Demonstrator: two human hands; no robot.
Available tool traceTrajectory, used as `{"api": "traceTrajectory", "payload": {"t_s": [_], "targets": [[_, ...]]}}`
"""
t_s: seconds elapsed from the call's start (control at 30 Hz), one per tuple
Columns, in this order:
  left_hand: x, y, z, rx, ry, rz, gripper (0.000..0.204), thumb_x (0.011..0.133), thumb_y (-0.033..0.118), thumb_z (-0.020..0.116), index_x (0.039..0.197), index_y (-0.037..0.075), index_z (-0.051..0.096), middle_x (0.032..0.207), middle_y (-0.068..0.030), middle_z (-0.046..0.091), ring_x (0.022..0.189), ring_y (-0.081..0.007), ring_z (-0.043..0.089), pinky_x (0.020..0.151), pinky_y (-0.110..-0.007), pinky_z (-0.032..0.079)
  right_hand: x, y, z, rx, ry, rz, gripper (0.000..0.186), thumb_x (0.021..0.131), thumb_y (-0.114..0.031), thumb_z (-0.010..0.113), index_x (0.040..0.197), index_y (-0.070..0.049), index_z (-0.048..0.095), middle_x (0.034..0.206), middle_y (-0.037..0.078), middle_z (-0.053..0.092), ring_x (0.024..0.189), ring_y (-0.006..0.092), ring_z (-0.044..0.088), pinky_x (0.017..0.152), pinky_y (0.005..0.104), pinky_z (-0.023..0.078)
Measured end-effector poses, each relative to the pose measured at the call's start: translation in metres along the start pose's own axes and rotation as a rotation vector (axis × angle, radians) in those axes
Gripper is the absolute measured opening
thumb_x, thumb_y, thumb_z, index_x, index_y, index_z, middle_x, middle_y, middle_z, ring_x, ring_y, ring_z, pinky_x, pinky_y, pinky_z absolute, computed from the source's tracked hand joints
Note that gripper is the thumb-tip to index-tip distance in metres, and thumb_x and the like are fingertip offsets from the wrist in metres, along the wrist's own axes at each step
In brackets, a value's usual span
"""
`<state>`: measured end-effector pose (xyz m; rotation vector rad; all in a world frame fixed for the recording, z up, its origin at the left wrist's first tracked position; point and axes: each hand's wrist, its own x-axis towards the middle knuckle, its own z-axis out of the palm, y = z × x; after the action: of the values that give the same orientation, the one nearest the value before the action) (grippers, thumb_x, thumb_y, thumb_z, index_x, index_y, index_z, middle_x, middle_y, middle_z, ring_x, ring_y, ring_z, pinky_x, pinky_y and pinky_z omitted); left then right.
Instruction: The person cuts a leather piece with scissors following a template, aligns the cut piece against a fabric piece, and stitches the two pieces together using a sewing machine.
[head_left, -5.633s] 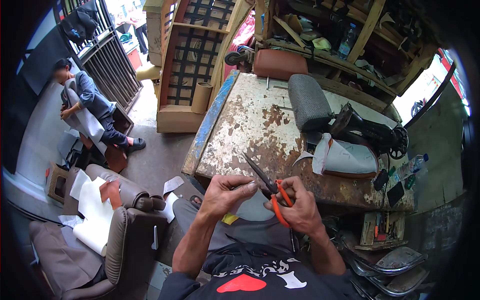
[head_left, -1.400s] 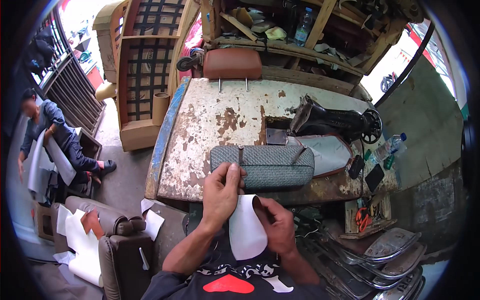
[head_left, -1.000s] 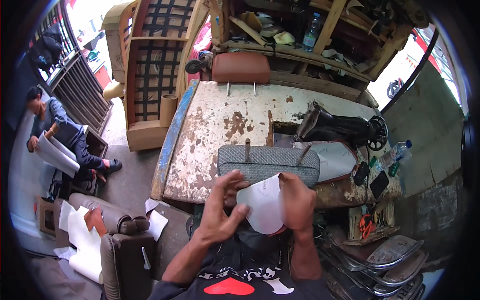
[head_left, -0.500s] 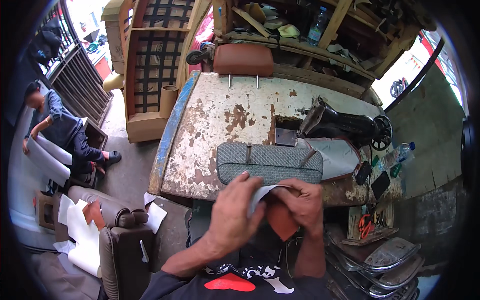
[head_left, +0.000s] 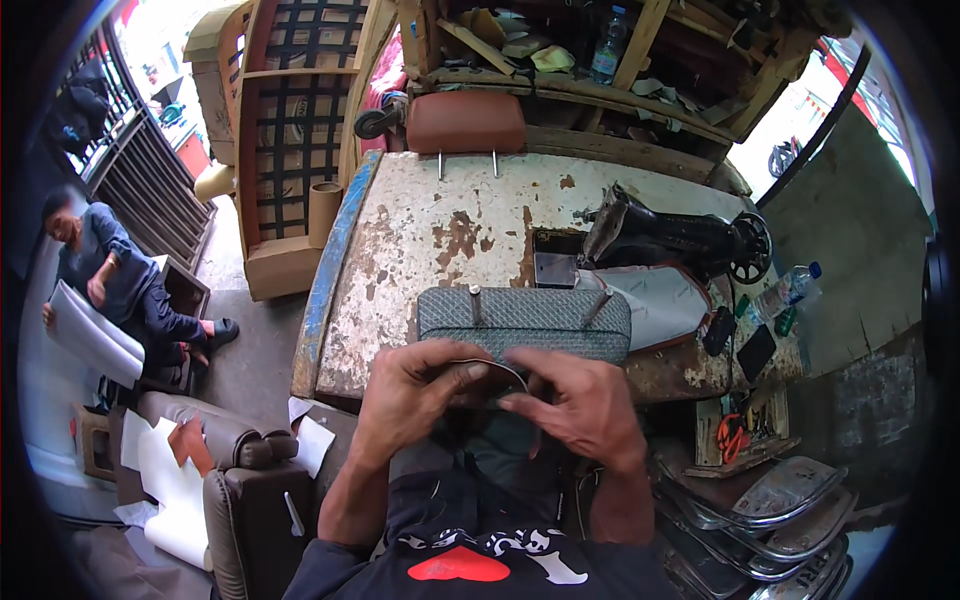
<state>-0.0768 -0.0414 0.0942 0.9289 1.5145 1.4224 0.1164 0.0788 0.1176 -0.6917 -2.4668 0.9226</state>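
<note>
Between my hands, just off the table's near edge, is a curved piece of brown upholstery material (head_left: 478, 383) with a pale edge. My left hand (head_left: 412, 393) is closed on its left side, thumb against the face. My right hand (head_left: 585, 405) pinches its right end between thumb and fingers. Most of the piece is hidden by my fingers. Just beyond lies a grey-green patterned headrest (head_left: 525, 325), its two metal posts pointing up from its upper part. Beside it rests a white-backed piece with a brown border (head_left: 655, 305), next to a black sewing machine (head_left: 680, 235).
A brown headrest (head_left: 465, 125) stands at the back of the worn table (head_left: 400, 240). A bottle (head_left: 785, 290) and dark phone-like slab (head_left: 755, 352) lie at right. Stacked metal-framed parts (head_left: 770, 510) sit lower right; a brown seat (head_left: 250, 500) lower left. Another person (head_left: 115, 250) sits far left.
The brown piece has turned, so its rust-coloured flap no longer hangs below my right hand. My left hand has moved left and lower. The seated person's sheet has shifted.
</note>
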Motion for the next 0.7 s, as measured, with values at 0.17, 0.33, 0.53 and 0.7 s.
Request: {"api": "traceTrajectory", "payload": {"t_s": [0.17, 0.33, 0.53, 0.7], "targets": [[0.006, -0.014, -0.027, -0.087, -0.098, 0.156, 0.053, 0.102, 0.035, 0.069, 0.138, -0.004, 0.059, 0.116, -0.0115, 0.072, 0.102, -0.0115, 0.067, 0.087, -0.027, 0.055, 0.002, 0.011, 0.016, 0.466, 0.323, -0.125, 0.013, 0.095, -0.010, 0.073, 0.105, -0.001, 0.074, 0.082, 0.005, 0.075, 0.069, 0.0132, 0.069, 0.062, 0.0317, 0.054], [0.004, -0.001, -0.025, -0.133, -0.145, 0.116, 0.054, 0.096, 0.028, 0.078, 0.138, -0.001, 0.060, 0.118, -0.0109, 0.071, 0.103, -0.0141, 0.067, 0.093, -0.029, 0.053, -0.005, 0.015, 0.022, 0.813, 0.675, 0.201, 0.024, 0.102, -0.010, 0.065, 0.123, 0.001, 0.062, 0.099, 0.008, 0.073, 0.088, 0.0105, 0.069, 0.079, 0.0281, 0.055], [0.003, -0.003, -0.027, 0.273, -0.119, -0.006, 0.037, 0.092, 0.018, 0.080, 0.124, 0.002, 0.069, 0.094, -0.0044, 0.073, 0.077, -0.0096, 0.065, 0.070, -0.028, 0.055, -0.008, 0.030, 0.054, 0.776, 0.846, 0.142, 0.029, 0.102, -0.007, 0.063, 0.130, 0.002, 0.059, 0.120, 0.012, 0.069, 0.104, 0.0141, 0.066, 0.089, 0.0291, 0.053], [0.009, -0.004, -0.025, 0.099, -0.025, -0.086, 0.024, 0.096, 0.011, 0.077, 0.114, -0.004, 0.069, 0.095, -0.0050, 0.072, 0.079, -0.0080, 0.066, 0.070, -0.026, 0.056, -0.022, 0.034, 0.051, 0.836, 0.781, 0.230, 0.016, 0.096, -0.005, 0.071, 0.108, -0.001, 0.060, 0.094, 0.007, 0.065, 0.089, 0.0155, 0.065, 0.081, 0.0310, 0.055]]}}
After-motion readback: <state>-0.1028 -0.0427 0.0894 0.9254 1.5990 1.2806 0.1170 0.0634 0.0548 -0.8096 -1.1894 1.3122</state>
